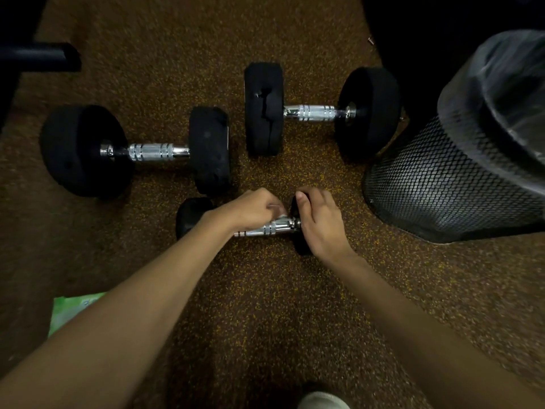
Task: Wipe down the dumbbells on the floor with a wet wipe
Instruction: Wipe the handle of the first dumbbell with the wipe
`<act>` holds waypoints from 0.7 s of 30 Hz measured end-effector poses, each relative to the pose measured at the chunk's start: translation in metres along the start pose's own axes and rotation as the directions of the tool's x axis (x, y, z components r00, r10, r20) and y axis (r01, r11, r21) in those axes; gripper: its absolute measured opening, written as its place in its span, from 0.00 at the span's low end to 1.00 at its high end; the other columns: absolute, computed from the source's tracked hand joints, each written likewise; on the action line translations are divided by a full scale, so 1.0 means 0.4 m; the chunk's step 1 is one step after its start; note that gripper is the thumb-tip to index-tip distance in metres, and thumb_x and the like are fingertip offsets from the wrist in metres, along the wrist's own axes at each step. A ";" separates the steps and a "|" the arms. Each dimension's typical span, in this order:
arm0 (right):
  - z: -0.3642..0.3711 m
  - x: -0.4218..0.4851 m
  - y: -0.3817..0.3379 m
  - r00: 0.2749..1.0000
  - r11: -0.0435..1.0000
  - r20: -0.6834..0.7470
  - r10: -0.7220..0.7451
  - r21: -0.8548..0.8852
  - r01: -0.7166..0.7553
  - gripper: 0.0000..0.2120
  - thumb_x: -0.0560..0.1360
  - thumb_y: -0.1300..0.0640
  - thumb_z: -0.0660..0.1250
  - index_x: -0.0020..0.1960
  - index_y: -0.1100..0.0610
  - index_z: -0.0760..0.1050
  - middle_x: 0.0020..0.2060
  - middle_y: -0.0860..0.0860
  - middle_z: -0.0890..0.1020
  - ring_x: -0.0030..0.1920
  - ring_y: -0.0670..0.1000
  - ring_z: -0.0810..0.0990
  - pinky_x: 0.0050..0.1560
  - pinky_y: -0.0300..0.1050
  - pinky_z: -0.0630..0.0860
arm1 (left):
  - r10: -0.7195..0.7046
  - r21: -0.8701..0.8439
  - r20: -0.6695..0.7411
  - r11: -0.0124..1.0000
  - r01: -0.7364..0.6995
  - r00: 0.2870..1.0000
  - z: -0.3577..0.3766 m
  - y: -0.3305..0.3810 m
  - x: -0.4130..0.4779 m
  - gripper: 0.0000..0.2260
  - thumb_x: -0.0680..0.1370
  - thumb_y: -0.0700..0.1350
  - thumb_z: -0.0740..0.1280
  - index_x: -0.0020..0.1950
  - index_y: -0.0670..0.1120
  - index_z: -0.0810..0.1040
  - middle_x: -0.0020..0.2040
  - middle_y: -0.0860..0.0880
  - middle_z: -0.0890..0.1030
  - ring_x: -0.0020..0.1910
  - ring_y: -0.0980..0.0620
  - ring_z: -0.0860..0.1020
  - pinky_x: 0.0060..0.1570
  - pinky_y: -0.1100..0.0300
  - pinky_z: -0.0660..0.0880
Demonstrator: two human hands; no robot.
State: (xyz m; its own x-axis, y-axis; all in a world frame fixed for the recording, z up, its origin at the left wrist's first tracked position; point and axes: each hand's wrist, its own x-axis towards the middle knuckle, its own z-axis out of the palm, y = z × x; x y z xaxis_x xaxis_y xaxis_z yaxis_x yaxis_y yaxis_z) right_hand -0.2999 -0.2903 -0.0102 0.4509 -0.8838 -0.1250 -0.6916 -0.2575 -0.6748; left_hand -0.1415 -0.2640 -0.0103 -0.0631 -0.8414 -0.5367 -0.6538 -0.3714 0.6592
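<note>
Dim brown speckled rubber floor [265, 305], black mesh bin [436, 184] at right.

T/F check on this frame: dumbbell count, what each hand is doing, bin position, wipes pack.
1. Three dumbbells lie on the floor. True: the small dumbbell and two larger ones behind it.
2. The left hand presses a wet wipe on the small dumbbell's chrome handle. True.
3. The right hand rests flat on the floor. False: it grips the small dumbbell's right weight.
4. The mesh bin stands at left. False: at right.
5. The green wipes pack sits inside the bin. False: on the floor, lower left.
</note>
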 end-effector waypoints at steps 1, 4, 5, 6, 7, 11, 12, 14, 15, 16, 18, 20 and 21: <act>0.000 0.001 0.000 1.000 1.000 0.000 0.001 0.000 -0.001 0.16 0.81 0.53 0.54 0.63 0.58 0.72 0.57 0.55 0.75 0.59 0.54 0.72 0.60 0.45 0.65 | 0.000 -0.024 -0.005 1.000 0.000 1.000 0.009 0.005 0.009 0.08 0.80 0.48 0.61 0.49 0.53 0.80 0.49 0.50 0.81 0.54 0.51 0.78 0.49 0.61 0.70; 0.002 -0.005 0.003 1.000 1.000 -0.013 -0.001 0.007 0.001 0.15 0.81 0.53 0.54 0.63 0.58 0.72 0.57 0.56 0.75 0.58 0.54 0.72 0.61 0.46 0.66 | 0.081 -0.070 -0.059 0.994 -0.085 0.995 0.028 -0.002 -0.010 0.07 0.80 0.47 0.62 0.49 0.53 0.80 0.44 0.55 0.80 0.51 0.54 0.79 0.44 0.65 0.70; 0.002 -0.007 0.004 1.000 1.000 -0.015 -0.002 0.008 0.003 0.15 0.81 0.53 0.54 0.63 0.58 0.72 0.57 0.56 0.75 0.58 0.54 0.73 0.61 0.47 0.66 | 0.120 -0.071 -0.079 0.990 -0.125 0.990 0.032 -0.010 -0.028 0.08 0.80 0.47 0.62 0.53 0.52 0.81 0.47 0.56 0.81 0.53 0.57 0.78 0.46 0.68 0.70; 0.002 -0.010 0.005 1.000 1.000 -0.015 -0.003 0.009 0.003 0.16 0.81 0.53 0.54 0.64 0.58 0.72 0.57 0.56 0.74 0.58 0.54 0.73 0.61 0.48 0.67 | 0.157 -0.057 -0.091 0.985 -0.163 0.983 0.034 -0.021 -0.048 0.10 0.80 0.46 0.62 0.58 0.52 0.80 0.51 0.57 0.81 0.55 0.60 0.77 0.51 0.69 0.70; 0.003 -0.013 0.006 1.000 1.000 -0.014 -0.003 0.010 0.003 0.16 0.81 0.52 0.54 0.64 0.57 0.71 0.57 0.56 0.74 0.58 0.54 0.73 0.62 0.48 0.67 | 0.191 -0.039 -0.093 0.980 -0.195 0.977 0.034 -0.034 -0.066 0.12 0.80 0.46 0.62 0.62 0.53 0.78 0.56 0.58 0.80 0.57 0.62 0.76 0.56 0.70 0.70; 0.003 -0.016 0.007 1.000 1.000 -0.014 -0.017 0.015 0.017 0.16 0.81 0.52 0.54 0.64 0.58 0.71 0.57 0.56 0.74 0.58 0.54 0.73 0.62 0.49 0.68 | 0.208 -0.007 -0.113 0.978 -0.210 0.972 0.016 -0.062 -0.096 0.13 0.80 0.47 0.61 0.64 0.54 0.76 0.59 0.57 0.79 0.59 0.62 0.76 0.60 0.68 0.70; 0.003 -0.016 0.007 1.000 1.000 -0.011 -0.017 0.015 0.017 0.16 0.82 0.53 0.54 0.64 0.58 0.71 0.57 0.55 0.74 0.58 0.53 0.72 0.62 0.49 0.68 | 0.184 0.005 -0.118 0.983 -0.185 0.976 0.014 -0.056 -0.089 0.13 0.81 0.47 0.61 0.63 0.53 0.77 0.57 0.56 0.80 0.57 0.60 0.77 0.58 0.66 0.71; 0.002 -0.013 0.004 1.000 1.000 -0.011 -0.012 0.014 0.012 0.15 0.82 0.53 0.54 0.64 0.58 0.71 0.56 0.55 0.74 0.58 0.53 0.72 0.61 0.49 0.67 | 0.120 0.026 -0.129 0.993 -0.118 0.984 0.014 -0.039 -0.058 0.12 0.81 0.49 0.60 0.60 0.51 0.79 0.54 0.52 0.82 0.54 0.56 0.78 0.53 0.61 0.74; 0.001 -0.013 0.004 1.000 1.000 -0.013 -0.010 0.014 0.010 0.15 0.82 0.53 0.54 0.63 0.58 0.72 0.56 0.55 0.74 0.57 0.53 0.72 0.61 0.48 0.67 | 0.083 0.033 -0.131 0.996 -0.080 0.988 0.017 -0.029 -0.042 0.12 0.81 0.49 0.60 0.59 0.51 0.79 0.52 0.50 0.82 0.52 0.54 0.78 0.51 0.60 0.74; 0.000 -0.012 0.002 1.000 1.000 -0.015 -0.012 0.016 0.012 0.15 0.82 0.54 0.54 0.63 0.58 0.72 0.56 0.55 0.75 0.57 0.53 0.72 0.60 0.48 0.67 | 0.053 0.032 -0.135 0.998 -0.049 0.989 0.021 -0.023 -0.028 0.11 0.81 0.50 0.60 0.58 0.50 0.80 0.51 0.49 0.82 0.51 0.52 0.79 0.50 0.60 0.73; 0.000 -0.010 0.003 1.000 1.000 -0.015 -0.015 0.019 0.015 0.15 0.82 0.54 0.54 0.63 0.58 0.72 0.56 0.55 0.75 0.57 0.53 0.72 0.60 0.47 0.66 | 0.047 0.007 -0.142 0.999 -0.046 0.989 0.032 -0.015 -0.017 0.11 0.81 0.50 0.60 0.56 0.50 0.80 0.50 0.48 0.82 0.51 0.52 0.79 0.50 0.59 0.74; 0.002 -0.011 0.005 1.000 1.000 -0.016 -0.020 0.019 0.021 0.15 0.82 0.54 0.54 0.63 0.58 0.72 0.56 0.55 0.75 0.57 0.53 0.72 0.60 0.47 0.66 | 0.109 -0.014 -0.148 0.994 -0.112 0.983 0.047 -0.018 -0.035 0.11 0.81 0.48 0.60 0.58 0.50 0.80 0.52 0.49 0.82 0.52 0.53 0.79 0.52 0.59 0.75; 0.002 -0.012 0.007 1.000 1.000 -0.018 -0.023 0.018 0.024 0.15 0.82 0.53 0.54 0.63 0.58 0.72 0.56 0.55 0.75 0.57 0.53 0.72 0.60 0.47 0.66 | 0.157 -0.014 -0.147 0.987 -0.161 0.977 0.054 -0.022 -0.052 0.12 0.81 0.47 0.60 0.61 0.51 0.79 0.55 0.50 0.82 0.56 0.54 0.78 0.55 0.60 0.74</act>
State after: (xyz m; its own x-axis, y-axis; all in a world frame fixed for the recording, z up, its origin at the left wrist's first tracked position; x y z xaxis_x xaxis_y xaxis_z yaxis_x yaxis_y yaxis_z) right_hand -0.3035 -0.2865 -0.0119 0.4567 -0.8844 -0.0958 -0.6703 -0.2713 -0.6907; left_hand -0.1507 -0.2348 -0.0163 -0.0539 -0.9377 -0.3432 -0.6248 -0.2364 0.7441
